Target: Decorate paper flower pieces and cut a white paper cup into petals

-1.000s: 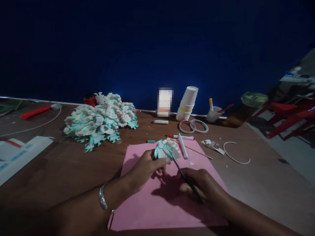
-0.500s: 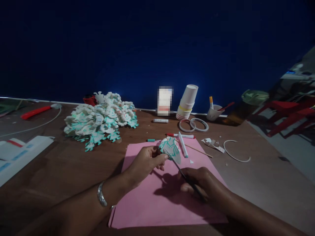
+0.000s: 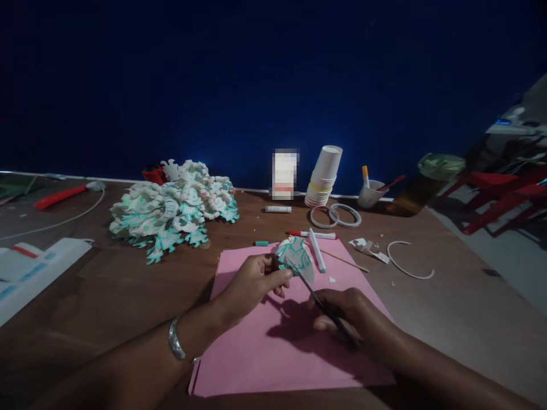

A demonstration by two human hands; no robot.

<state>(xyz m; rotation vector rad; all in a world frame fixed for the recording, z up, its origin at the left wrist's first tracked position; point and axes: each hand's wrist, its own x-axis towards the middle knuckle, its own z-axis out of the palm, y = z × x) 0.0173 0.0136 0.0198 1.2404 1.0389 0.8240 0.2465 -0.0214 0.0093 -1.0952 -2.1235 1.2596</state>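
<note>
My left hand [image 3: 260,279], with a silver bangle at the wrist, pinches a white paper cut-out [image 3: 301,256] marked with green outlines. My right hand [image 3: 346,313] is closed around a pair of dark scissors [image 3: 318,299]; most of the handles are hidden by the fingers. The blades reach up and left to the lower part of the cut-out. Both hands are above a stack of pink paper [image 3: 256,347]. Just beyond the cut-out lie a white marker with a green tip [image 3: 317,250] and a red-and-white marker [image 3: 320,234].
A heap of green-marked paper pieces [image 3: 171,210] stands at the back left. Behind the pink paper are stacked paper cups [image 3: 325,173], two rings [image 3: 346,215], and a small cup [image 3: 370,195] holding tools. A power strip [image 3: 38,273] lies left; paper scraps [image 3: 371,250] lie right.
My view has shifted very slightly. Both hands, the cut-out and the scissors stay almost in the same place.
</note>
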